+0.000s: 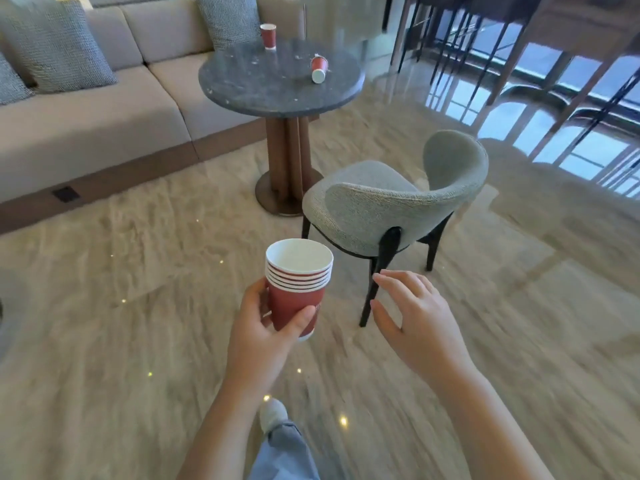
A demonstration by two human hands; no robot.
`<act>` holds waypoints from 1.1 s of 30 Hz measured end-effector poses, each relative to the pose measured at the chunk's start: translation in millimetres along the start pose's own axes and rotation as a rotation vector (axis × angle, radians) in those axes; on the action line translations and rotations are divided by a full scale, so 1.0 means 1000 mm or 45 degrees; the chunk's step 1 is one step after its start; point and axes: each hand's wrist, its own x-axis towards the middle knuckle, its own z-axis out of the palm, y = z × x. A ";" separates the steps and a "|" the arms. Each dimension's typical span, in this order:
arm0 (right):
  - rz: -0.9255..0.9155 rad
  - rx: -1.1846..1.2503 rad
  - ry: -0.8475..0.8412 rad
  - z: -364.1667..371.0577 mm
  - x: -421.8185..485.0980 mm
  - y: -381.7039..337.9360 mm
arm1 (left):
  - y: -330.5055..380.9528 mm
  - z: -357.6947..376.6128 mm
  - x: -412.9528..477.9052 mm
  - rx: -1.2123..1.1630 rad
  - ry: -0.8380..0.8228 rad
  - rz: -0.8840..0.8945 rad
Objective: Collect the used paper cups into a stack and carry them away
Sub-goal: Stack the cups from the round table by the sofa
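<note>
My left hand [258,327] grips a stack of several red paper cups [297,282] with white rims, held upright low in the middle of the view. To its right my right hand [412,317] hovers with fingers spread and nothing in it. Farther off, a round dark stone table [242,81] carries two more red cups. One cup [268,36] stands upright near the table's far edge. The other cup [318,69] lies on its side toward the right edge, its white base pointing at me.
A grey upholstered chair [388,202] with dark legs stands between me and the table, to the right. A beige sofa [97,109] with cushions runs along the left. Dark chair and table legs [485,36] crowd the far right. The polished floor [121,341] is glossy.
</note>
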 end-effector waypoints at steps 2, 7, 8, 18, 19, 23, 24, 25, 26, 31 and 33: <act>-0.013 0.002 -0.011 0.016 0.038 -0.015 | 0.002 -0.016 0.040 0.001 0.013 0.007; -0.088 0.047 -0.003 0.053 0.136 -0.065 | 0.009 -0.066 0.139 0.055 0.035 0.041; -0.097 0.063 0.011 0.061 0.154 -0.075 | 0.010 -0.075 0.157 0.067 0.045 0.042; -0.024 0.053 -0.095 0.125 0.279 -0.087 | -0.021 -0.105 0.278 -0.003 0.122 -0.024; -0.018 0.046 -0.098 0.130 0.293 -0.083 | -0.025 -0.103 0.293 -0.008 0.135 -0.029; 0.011 0.030 -0.128 0.150 0.360 -0.060 | -0.031 -0.087 0.365 0.025 0.107 -0.043; 0.018 0.027 -0.132 0.155 0.379 -0.054 | -0.030 -0.082 0.386 0.043 0.092 -0.040; 0.027 0.024 -0.134 0.158 0.399 -0.048 | -0.027 -0.077 0.408 0.058 0.084 -0.037; 0.037 0.021 -0.137 0.161 0.420 -0.043 | -0.023 -0.073 0.430 0.070 0.082 -0.030; 0.070 0.073 -0.063 0.165 0.522 -0.021 | 0.006 -0.055 0.541 0.130 0.070 0.037; 0.078 0.078 -0.054 0.168 0.557 -0.012 | 0.013 -0.049 0.578 0.153 0.088 0.068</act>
